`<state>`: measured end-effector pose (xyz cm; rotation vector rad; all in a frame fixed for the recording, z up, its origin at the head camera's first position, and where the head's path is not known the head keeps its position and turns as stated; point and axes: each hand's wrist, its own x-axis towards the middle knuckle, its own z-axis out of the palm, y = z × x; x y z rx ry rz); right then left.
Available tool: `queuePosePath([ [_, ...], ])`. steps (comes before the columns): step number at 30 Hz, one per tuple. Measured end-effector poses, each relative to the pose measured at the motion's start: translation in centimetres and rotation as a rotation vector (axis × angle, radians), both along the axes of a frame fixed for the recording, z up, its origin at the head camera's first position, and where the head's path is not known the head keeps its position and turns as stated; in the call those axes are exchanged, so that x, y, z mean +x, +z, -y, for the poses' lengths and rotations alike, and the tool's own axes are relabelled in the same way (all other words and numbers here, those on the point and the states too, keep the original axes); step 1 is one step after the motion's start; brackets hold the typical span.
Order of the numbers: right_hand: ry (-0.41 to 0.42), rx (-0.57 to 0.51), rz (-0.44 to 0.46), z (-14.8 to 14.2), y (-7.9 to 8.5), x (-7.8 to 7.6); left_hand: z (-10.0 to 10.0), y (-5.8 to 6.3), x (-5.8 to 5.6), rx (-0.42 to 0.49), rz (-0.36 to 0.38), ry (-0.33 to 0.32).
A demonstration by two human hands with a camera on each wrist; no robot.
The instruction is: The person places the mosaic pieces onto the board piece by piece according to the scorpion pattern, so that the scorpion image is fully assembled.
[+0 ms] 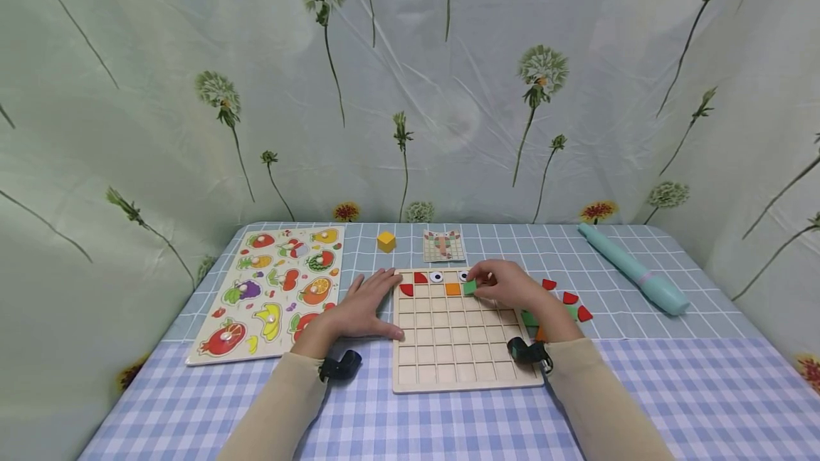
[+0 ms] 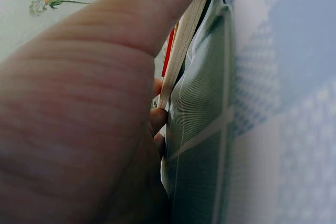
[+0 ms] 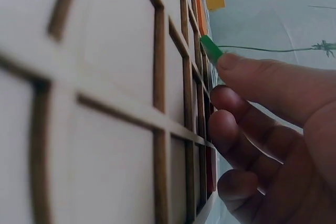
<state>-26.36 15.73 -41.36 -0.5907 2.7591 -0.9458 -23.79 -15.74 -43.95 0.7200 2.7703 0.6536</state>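
Note:
My right hand [image 1: 509, 287] pinches a green square tile [image 1: 470, 287] between thumb and fingers, over the second row of a wooden grid board [image 1: 442, 368]. In the right wrist view the green tile [image 3: 211, 50] is tilted at the thumb tip. Just left of it an orange square tile [image 1: 453, 289] sits in a cell. Two round eye tiles lie in the top row, the left eye tile [image 1: 436, 277] in full view, the other partly behind my fingers. Red quarter-round tiles [image 1: 420, 277] occupy the upper left cells. My left hand [image 1: 361, 308] rests spread at the board's left edge.
Several loose red tiles [image 1: 570, 298] and green and orange ones lie right of the board, partly under my right arm. Behind the board are a pattern card [image 1: 443, 255] and a yellow cube [image 1: 386, 241]. A fruit puzzle [image 1: 269, 290] lies left, a teal roll [image 1: 634, 269] right.

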Motion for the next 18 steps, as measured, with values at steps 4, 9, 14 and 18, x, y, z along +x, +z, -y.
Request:
queuePosePath([
  [4, -0.013, 0.022, -0.004, -0.1, 0.0, 0.0, 0.0, 0.0, 0.0, -0.001, -0.001, -0.002],
  [9, -0.001, 0.02, -0.014, -0.7, 0.1, -0.2, 0.0, 0.0, 0.0, 0.005, -0.001, -0.006],
  [14, -0.013, 0.059, -0.025, -1.4, 0.0, -0.3, 0.0, 0.0, 0.0, 0.0, 0.0, -0.003],
  [18, -0.029, 0.091, -0.027, -1.7, 0.0, -0.3, 0.0, -0.1, -0.1, -0.004, -0.005, -0.003],
])
